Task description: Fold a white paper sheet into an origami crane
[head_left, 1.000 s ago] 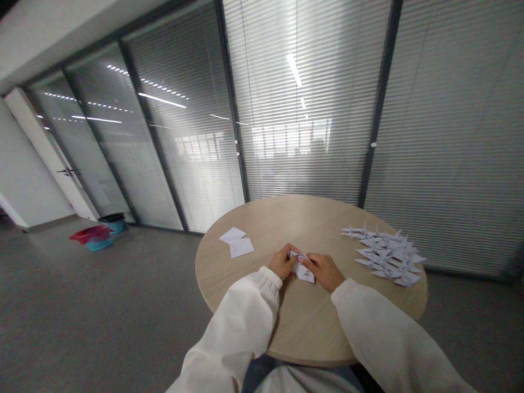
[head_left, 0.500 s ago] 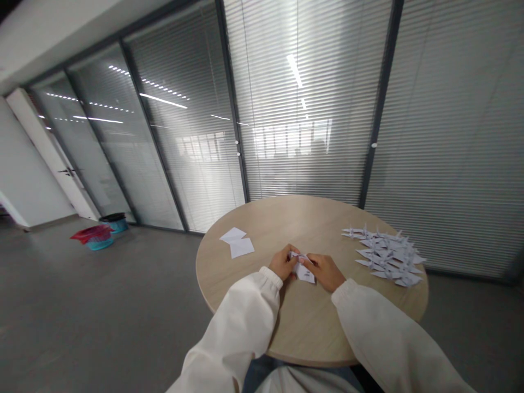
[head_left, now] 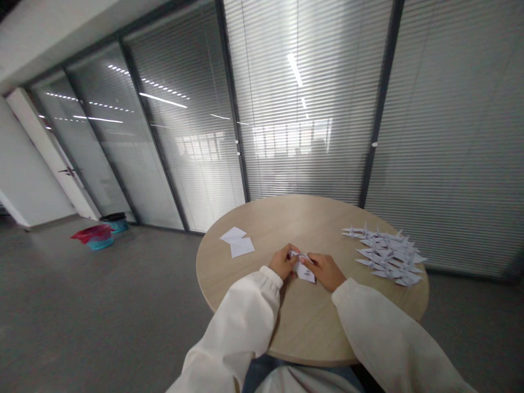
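Round wood-grain tabletop [head_left: 311, 322] beneath fingers [head_left: 286, 260] pinching crisply folded white paper [head_left: 306, 274].

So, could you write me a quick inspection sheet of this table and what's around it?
surface: round light-wood table
job's things: folded white paper, two white paper squares, pile of paper cranes
clutter: red-topped teal basket and black-rimmed teal bin on the floor
hands: left hand and right hand both pinch the folded white paper
cables: nothing seen
surroundings: glass partition with blinds, grey floor, white door
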Available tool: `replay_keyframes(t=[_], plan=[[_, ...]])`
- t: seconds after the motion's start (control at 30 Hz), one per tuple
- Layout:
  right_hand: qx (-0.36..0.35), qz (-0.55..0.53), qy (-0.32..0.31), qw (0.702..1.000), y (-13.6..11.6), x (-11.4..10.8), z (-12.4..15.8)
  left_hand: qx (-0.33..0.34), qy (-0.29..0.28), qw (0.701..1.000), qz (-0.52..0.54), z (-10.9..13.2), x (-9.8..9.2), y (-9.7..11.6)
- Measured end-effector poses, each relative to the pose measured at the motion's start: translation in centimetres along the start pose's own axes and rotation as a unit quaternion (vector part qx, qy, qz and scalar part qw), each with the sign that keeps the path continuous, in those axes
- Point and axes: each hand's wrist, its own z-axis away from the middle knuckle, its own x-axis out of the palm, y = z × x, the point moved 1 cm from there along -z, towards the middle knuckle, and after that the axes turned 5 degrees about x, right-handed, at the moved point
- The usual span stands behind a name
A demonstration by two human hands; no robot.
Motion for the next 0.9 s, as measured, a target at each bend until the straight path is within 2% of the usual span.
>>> replay_keyframes(t=[0.17,0.63,0.9], plan=[[-0.003,-0.004,0.007,1.000,-0.1,-0.1,0.0,-0.007,0.014,1.000,-0.015,-0.1,-0.2,0.2],[0.058,-0.040,0.092,0.993,1.0,-0.7,-0.4,0.013,0.041,0.999,-0.011,-0.1,-0.6,0.2],[0.066,-0.025,0.111,0.991,1.3,-0.6,-0.5,0.017,0.028,0.999,0.002,-0.2,-0.6,-0.2]])
